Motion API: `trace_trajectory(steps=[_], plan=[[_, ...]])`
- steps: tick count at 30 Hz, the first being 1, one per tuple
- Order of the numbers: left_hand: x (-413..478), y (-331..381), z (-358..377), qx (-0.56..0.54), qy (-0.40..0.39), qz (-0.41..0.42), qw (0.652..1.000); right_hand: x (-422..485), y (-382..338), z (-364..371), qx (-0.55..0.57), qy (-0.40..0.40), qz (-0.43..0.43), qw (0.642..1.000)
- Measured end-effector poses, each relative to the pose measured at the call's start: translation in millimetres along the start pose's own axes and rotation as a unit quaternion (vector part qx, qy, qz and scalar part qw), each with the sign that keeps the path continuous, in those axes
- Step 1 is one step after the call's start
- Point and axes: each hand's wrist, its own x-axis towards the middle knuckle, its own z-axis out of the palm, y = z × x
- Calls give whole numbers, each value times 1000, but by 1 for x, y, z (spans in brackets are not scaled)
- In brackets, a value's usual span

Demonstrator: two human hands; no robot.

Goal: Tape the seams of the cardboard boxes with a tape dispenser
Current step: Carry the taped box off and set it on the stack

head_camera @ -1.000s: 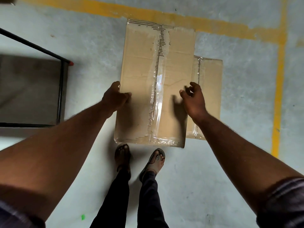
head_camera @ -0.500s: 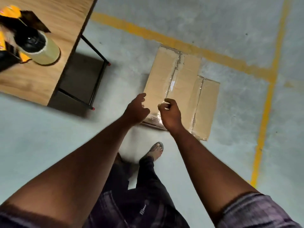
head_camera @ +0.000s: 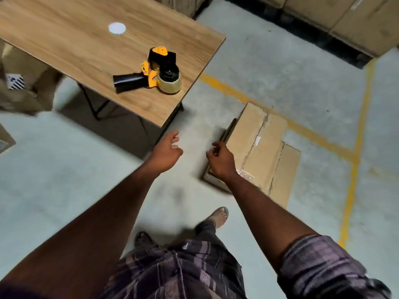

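A yellow and black tape dispenser point(head_camera: 151, 72) with a roll of clear tape lies on its side near the right edge of the wooden table point(head_camera: 64, 50). A taped cardboard box point(head_camera: 257, 143) sits on the floor to the right, stacked on a second box point(head_camera: 285, 175). My left hand point(head_camera: 167, 151) hovers over the floor below the table's corner, fingers apart and holding nothing. My right hand point(head_camera: 220, 159) hangs just left of the top box, fingers loosely curled with nothing in them. Neither hand touches a box or the dispenser.
Yellow floor lines point(head_camera: 354, 147) run behind and right of the boxes. More cardboard boxes point(head_camera: 345, 20) are stacked at the back right, others point(head_camera: 23, 83) under and left of the table. My feet point(head_camera: 218, 214) stand on the concrete floor.
Both hands have let go of the top box and lifted away from it. My view has swung up and left, bringing the table and the tape dispenser into sight.
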Motion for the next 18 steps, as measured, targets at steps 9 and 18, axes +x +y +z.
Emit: trace_trajectory(steps=[9, 18], plan=[[-103, -116, -180, -36, 103, -46, 993, -56, -131, 161, -121, -103, -134, 978], [-101, -159, -279, -94, 162, -58, 981, -51, -225, 264, -240, -174, -277, 914]])
